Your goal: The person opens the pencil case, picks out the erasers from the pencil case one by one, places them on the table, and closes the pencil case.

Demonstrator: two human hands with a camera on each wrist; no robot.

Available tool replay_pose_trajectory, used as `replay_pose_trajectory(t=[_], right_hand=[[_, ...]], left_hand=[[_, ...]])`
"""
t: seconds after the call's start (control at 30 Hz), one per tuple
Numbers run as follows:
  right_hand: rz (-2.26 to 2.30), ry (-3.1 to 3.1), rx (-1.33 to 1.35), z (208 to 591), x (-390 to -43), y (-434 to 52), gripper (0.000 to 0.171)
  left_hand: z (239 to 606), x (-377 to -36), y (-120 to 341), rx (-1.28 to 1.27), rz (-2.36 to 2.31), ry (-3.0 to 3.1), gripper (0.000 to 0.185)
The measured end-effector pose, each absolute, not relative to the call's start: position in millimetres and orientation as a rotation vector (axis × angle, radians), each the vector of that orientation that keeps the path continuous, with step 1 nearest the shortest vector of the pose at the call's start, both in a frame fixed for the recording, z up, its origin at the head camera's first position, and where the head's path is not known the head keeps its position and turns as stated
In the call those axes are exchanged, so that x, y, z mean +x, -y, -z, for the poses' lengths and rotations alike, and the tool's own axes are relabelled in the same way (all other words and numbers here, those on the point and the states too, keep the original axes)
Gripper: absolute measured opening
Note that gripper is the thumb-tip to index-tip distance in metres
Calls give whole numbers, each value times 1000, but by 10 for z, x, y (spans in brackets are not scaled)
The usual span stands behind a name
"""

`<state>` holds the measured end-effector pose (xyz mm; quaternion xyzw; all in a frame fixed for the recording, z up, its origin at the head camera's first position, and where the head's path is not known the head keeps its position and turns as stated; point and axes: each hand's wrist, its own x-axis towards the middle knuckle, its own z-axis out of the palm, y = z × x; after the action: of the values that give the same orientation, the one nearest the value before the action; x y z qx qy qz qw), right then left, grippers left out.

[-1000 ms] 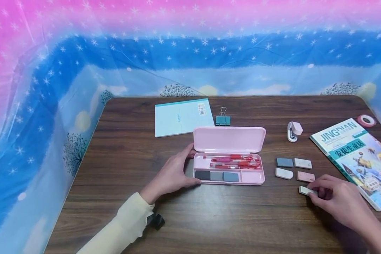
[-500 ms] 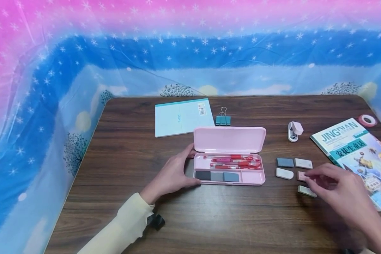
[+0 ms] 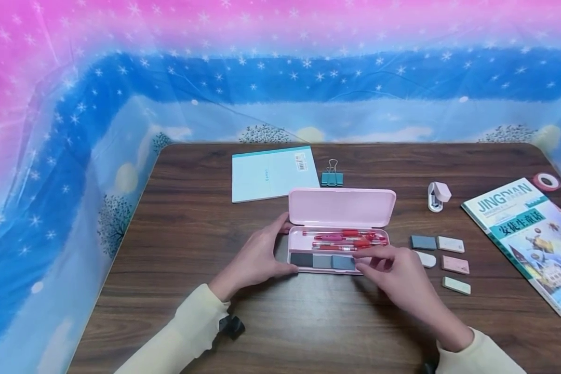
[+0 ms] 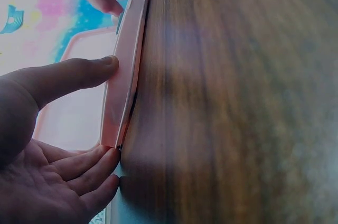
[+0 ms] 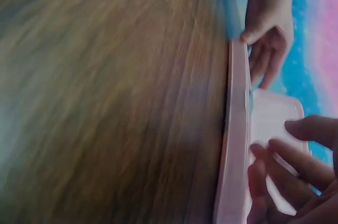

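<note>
My left hand [image 3: 259,254] grips the left end of an open pink pencil case [image 3: 341,208]. In the left wrist view its thumb [image 4: 87,72] presses the front wall, fingers at the end. Red pens [image 3: 336,237] lie in the case's back compartment. A dark grey eraser [image 3: 301,259], a grey one [image 3: 322,261] and a blue-grey one [image 3: 343,262] sit in a row in front. Over the case's right end is my right hand [image 3: 397,275], fingertips right at the blue-grey eraser. In the right wrist view its loosely bent fingers [image 5: 296,171] show nothing between them.
Right of the case lie a slate eraser [image 3: 423,242], white erasers [image 3: 450,244], a pink eraser [image 3: 455,264] and a pale green one [image 3: 456,285]. Around them are a book [image 3: 519,228], tape roll [image 3: 547,182], small stapler [image 3: 437,196], binder clip [image 3: 332,179] and notepad [image 3: 273,176].
My right hand has moved from the pale green eraser past the pink one, then left to the case. The loose erasers stay on the table. My left hand keeps its grip.
</note>
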<state>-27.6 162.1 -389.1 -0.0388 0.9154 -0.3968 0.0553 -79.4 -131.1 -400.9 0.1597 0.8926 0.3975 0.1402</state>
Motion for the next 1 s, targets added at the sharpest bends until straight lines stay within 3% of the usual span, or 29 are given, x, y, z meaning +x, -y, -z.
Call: replay_pose_trajectory(t=[0.27, 1.0], right_hand=[[840, -3078, -320, 3938, -247, -1405, 22], [974, -2932, -310, 3957, -377, -1421, 16]], left_hand=[[4008, -796, 1317, 482, -1164, -2572, 111], [4011, -798, 1312, 460, -1164, -2570, 110]])
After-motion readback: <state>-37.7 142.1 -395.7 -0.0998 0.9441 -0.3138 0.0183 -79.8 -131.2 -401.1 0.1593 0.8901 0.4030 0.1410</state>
